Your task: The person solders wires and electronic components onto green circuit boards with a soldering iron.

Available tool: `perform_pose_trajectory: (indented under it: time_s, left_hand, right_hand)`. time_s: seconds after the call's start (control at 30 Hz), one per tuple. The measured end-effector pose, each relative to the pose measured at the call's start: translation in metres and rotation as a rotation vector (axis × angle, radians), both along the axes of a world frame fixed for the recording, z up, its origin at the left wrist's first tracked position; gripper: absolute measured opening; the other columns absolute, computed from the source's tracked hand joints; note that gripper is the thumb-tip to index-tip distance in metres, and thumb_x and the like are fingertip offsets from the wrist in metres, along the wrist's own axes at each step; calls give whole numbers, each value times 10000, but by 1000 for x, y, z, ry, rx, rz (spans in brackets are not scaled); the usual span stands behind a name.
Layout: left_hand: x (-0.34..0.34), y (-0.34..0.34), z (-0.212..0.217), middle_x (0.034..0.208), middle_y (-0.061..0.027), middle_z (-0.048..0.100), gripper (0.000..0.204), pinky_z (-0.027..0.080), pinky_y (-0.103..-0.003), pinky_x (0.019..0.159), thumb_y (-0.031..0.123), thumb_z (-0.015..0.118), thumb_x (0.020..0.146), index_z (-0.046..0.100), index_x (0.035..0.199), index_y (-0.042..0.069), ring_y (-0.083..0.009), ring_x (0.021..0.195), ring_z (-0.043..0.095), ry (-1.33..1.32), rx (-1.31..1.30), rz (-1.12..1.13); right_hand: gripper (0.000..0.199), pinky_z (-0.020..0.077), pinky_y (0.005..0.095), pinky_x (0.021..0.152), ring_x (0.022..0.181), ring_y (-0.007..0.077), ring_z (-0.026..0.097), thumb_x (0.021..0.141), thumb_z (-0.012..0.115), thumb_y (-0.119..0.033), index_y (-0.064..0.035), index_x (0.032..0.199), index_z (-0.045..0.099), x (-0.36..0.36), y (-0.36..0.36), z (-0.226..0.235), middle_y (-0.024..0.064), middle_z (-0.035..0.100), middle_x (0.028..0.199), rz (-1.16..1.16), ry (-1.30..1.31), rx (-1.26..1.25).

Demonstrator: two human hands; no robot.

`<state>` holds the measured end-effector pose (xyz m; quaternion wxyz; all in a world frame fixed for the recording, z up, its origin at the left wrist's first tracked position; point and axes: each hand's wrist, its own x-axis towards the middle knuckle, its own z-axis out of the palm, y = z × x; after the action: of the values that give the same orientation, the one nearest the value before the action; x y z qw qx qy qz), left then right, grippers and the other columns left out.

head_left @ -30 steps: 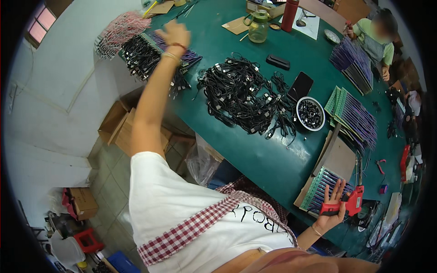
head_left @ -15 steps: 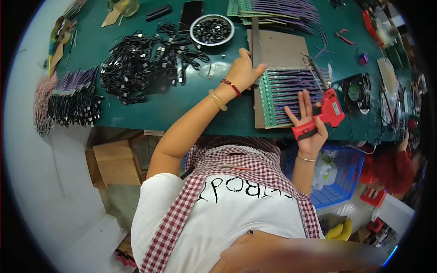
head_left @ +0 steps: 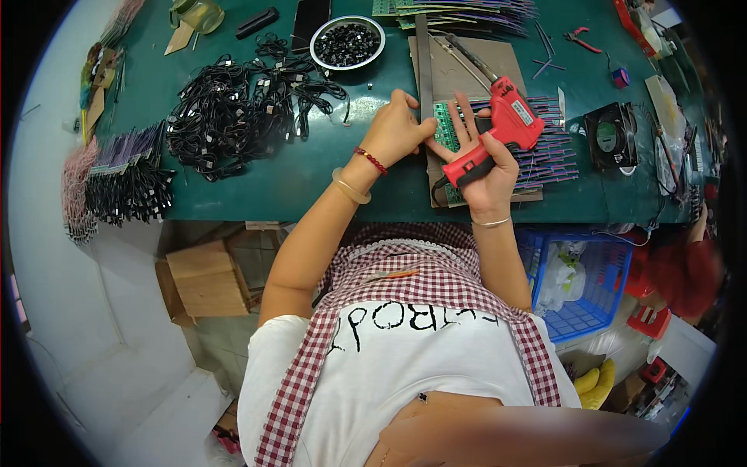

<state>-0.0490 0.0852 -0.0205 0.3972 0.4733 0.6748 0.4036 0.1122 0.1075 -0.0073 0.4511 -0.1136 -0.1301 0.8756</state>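
A red soldering gun (head_left: pixel 513 117) with a black grip lies across the palm of my right hand (head_left: pixel 489 175). My thumb holds it while several fingers stretch out toward the circuit boards. The gun's metal tip points up and left. My left hand (head_left: pixel 397 128) is closed beside a long flat metal bar (head_left: pixel 424 58), its thumb overlapping the bar; what its fingers hold, if anything, is hidden. Under the right hand, a green circuit board panel (head_left: pixel 443 117) with rows of purple wires (head_left: pixel 548 144) lies on a cardboard sheet (head_left: pixel 486 62).
A metal bowl of small black parts (head_left: pixel 348 43) stands beside a heap of black cables (head_left: pixel 226 117). More wired boards (head_left: pixel 459 14) lie at the back. Red pliers (head_left: pixel 582 39) and a black fan (head_left: pixel 611 136) sit to the right. A blue crate (head_left: pixel 580 315) stands below the table edge.
My right hand has moved left with the soldering gun, over the green boards' left part. The left hand's fingers have drawn in closer beside the metal bar.
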Motion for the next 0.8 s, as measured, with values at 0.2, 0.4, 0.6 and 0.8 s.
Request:
perform_pose_trajectory:
  time_s: [0.2, 0.4, 0.6, 0.8]
  left_hand:
    - [-3, 3, 10, 662, -104, 599, 437, 372, -206, 396, 202, 628, 805, 378, 1035, -73, -106, 452, 514, -302, 31, 21]
    - [10, 7, 8, 671, -105, 600, 396, 401, -212, 430, 193, 610, 830, 387, 1033, -64, -115, 471, 527, -344, 65, 7]
    - [6, -5, 25, 717, -118, 598, 348, 443, -257, 473, 187, 621, 815, 439, 1003, -43, -142, 553, 564, -83, -57, -129]
    - [39, -28, 2, 1058, -203, 450, 543, 487, -409, 658, 233, 692, 713, 414, 1103, -21, -353, 901, 552, 477, 224, 96]
  right_hand:
    - [393, 214, 630, 1018, 1324, 314, 232, 783, 522, -38, -112, 1153, 411, 1, -1, 0, 169, 316, 1384, -58, 18, 4]
    - [372, 265, 496, 1039, 1257, 362, 327, 804, 516, -51, -90, 1155, 398, -6, 6, 2, 266, 271, 1376, -36, 5, 26]
    - [358, 272, 509, 1030, 1216, 388, 371, 803, 521, -63, -90, 1142, 410, 5, 17, -4, 303, 311, 1343, -63, -47, 51]
    - [344, 179, 538, 1072, 986, 284, 508, 782, 568, -108, -97, 1114, 481, -1, 13, 11, 339, 248, 1362, -114, -100, 65]
